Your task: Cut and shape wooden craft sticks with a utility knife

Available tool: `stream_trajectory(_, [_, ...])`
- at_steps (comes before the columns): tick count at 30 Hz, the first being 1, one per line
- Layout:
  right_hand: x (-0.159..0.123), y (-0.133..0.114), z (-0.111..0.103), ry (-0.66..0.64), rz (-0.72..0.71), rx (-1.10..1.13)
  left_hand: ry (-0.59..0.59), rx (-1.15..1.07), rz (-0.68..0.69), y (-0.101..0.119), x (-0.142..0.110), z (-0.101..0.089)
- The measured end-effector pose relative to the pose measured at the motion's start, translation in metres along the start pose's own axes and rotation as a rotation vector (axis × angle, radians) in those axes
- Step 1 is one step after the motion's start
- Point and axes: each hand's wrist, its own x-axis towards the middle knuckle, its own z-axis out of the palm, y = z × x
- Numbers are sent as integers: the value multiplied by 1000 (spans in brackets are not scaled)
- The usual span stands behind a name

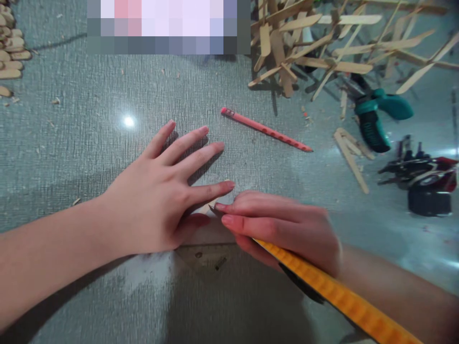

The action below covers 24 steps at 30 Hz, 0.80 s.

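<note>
My left hand [158, 191] lies flat on the table with its fingers spread. Beneath its index finger and thumb a small part of a pale wooden craft stick [208, 207] shows; the rest is covered. In my right hand [283, 224] is a yellow utility knife [333, 296], its long ribbed handle slanting to the lower right. The knife's dark pointed tip meets the stick close to my left index finger. A clear plastic set square [204, 258] lies partly under my left hand, and its hidden part cannot be made out.
Beyond my hands lies a pink pencil [267, 129]. At the right are teal-handled pliers [373, 117], a blurred black and red object [426, 174] and cut stick pieces [353, 162]. A craft-stick framework [333, 48] stands far right; stacked sticks [10, 52] lie far left.
</note>
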Motion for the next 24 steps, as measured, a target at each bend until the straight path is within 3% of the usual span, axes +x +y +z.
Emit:
stream_trajectory(4, [1, 1, 1, 18, -55, 11, 1, 18, -9, 1, -1, 0])
stream_trajectory(9, [2, -2, -1, -30, 11, 45, -19, -18, -45, 2, 0, -1])
stream_trajectory(16, [3, 0, -1, -19, -30, 48, -29, -2, -30, 1, -1, -1])
stream_trajectory(22, [-2, 2, 8, 143, 6, 23, 2, 15, -16, 1, -2, 2])
stream_trajectory(24, [-2, -1, 5, 120, 47, -23, 12, 20, -11, 1, -2, 3])
